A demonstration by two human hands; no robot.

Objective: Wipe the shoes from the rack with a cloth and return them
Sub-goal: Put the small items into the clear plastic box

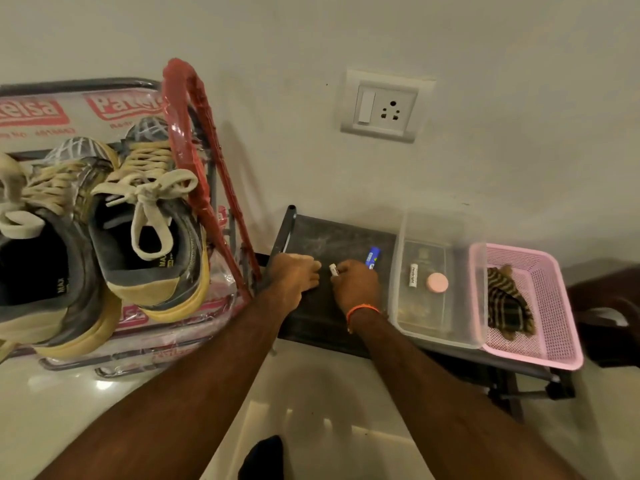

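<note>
A: What are the hands doing?

B: The right hand (355, 285) is curled, knuckles up, on the dark shelf top (332, 237), pinching a small white tube (333, 269) at its fingertips; just beyond its knuckles lies a blue tube (372, 257); an orange band (362, 310) circles that wrist. The left hand (294, 276) lies palm down just beside it, fingers loosely bent toward the white tube; whether it grips anything cannot be told.

A: And outward from there?

B: To the right of the right hand stands a clear plastic box (438, 337) holding a white labelled stick (412, 274) and a pink disc (437, 282); beyond that, a pink mesh basket (554, 348) with a dark striped cloth (507, 306) bunched inside.

A: Where are the shoes?

B: Well to the left of the left hand, on the wire rack (187, 133) wrapped in printed plastic; the right shoe (152, 223) and left shoe (45, 258) sit side by side, heels toward the camera; grey uppers, tan suede heels, thick yellowish soles, cream laces tied in loose bows, dark insides.

A: Anything behind?

B: A white wall socket (386, 106) above the hands.
</note>
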